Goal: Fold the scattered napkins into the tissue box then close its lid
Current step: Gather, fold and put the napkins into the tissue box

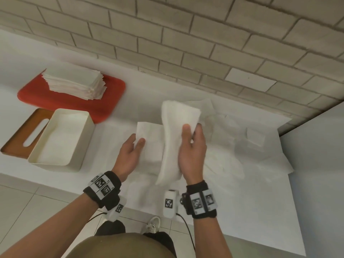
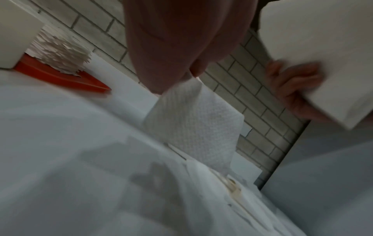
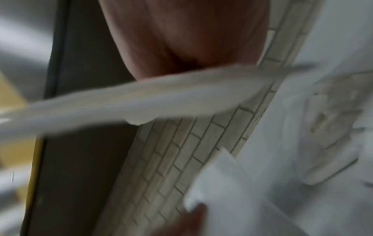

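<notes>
My right hand grips a thick folded bundle of white napkins lifted off the counter; the bundle shows blurred across the right wrist view. My left hand pinches the corner of a single napkin and lifts that corner; the sheet hangs from thumb and finger in the left wrist view. The cream tissue box stands open at the left with white napkins lying flat inside. Its brown lid, with a slot, lies beside the box on its left.
A red tray behind the box carries a tall stack of folded napkins. More loose white napkins lie spread over the white counter to the right. A brick wall runs along the back. The counter's front edge is by my wrists.
</notes>
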Available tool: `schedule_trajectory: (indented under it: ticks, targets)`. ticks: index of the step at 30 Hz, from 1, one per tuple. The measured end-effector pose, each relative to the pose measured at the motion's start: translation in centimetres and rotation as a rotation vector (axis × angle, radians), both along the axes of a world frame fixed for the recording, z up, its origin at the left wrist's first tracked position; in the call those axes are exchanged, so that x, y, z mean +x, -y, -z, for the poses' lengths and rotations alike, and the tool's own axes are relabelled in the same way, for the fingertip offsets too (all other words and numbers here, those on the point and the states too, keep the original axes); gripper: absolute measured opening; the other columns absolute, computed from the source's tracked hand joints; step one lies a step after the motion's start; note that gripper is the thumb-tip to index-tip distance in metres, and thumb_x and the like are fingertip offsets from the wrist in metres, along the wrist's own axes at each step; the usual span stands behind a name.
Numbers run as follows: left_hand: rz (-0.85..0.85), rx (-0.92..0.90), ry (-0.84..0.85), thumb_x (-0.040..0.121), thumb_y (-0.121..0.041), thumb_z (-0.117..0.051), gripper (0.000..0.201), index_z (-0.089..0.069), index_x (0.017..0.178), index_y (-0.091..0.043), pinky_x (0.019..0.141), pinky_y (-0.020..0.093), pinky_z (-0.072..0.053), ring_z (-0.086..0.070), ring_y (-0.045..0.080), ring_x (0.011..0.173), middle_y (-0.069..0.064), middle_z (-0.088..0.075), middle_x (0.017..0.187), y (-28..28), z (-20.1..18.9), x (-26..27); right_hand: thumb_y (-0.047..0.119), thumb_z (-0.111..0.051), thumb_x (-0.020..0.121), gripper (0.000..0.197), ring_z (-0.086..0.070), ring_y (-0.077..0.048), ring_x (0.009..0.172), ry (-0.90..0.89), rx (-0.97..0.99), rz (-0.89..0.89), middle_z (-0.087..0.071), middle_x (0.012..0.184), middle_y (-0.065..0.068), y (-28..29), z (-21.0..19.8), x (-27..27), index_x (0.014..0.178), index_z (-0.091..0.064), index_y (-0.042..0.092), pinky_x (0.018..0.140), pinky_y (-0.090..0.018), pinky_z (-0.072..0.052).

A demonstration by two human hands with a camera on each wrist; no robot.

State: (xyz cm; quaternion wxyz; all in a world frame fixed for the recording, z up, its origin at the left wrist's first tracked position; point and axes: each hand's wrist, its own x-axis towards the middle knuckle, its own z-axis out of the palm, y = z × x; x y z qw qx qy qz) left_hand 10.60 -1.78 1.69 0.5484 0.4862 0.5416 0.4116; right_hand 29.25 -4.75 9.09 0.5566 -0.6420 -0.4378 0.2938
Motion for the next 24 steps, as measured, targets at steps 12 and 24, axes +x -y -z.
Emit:
schedule_trajectory:
  ticks: [12, 24]
  targets:
    - [-0.107, 0.049, 0.122, 0.111, -0.032, -0.057, 0.029, -0.064, 0.139, -0.026, 0.108, 0.046, -0.055, -0.071, 0.012, 0.123, -0.008, -0.075, 0.132, 1.3, -4.5, -8.9, 0.044, -0.050, 0.112, 0.036, -0.051, -0.020, 0.119, 0.335, -0.060, 0.047, -0.047, 0.131, 0.001, -0.7, 4.0, -16.3, 0.140, -0.045, 0.023, 0.100, -0.037, -0.049]
    - [-0.125, 0.206, -0.524, 0.104, -0.013, -0.066, 0.044, -0.046, 0.143, -0.014, 0.096, 0.037, -0.052, -0.065, 0.021, 0.113, 0.002, -0.065, 0.133, -8.5, -6.2, -28.5, 0.007, -0.055, 0.108, 0.030, -0.065, -0.030, 0.123, 0.201, -0.448, -0.408, -0.065, 0.137, -0.015, -3.9, 5.7, -32.3, 0.137, -0.059, 0.011, 0.107, -0.037, -0.054]
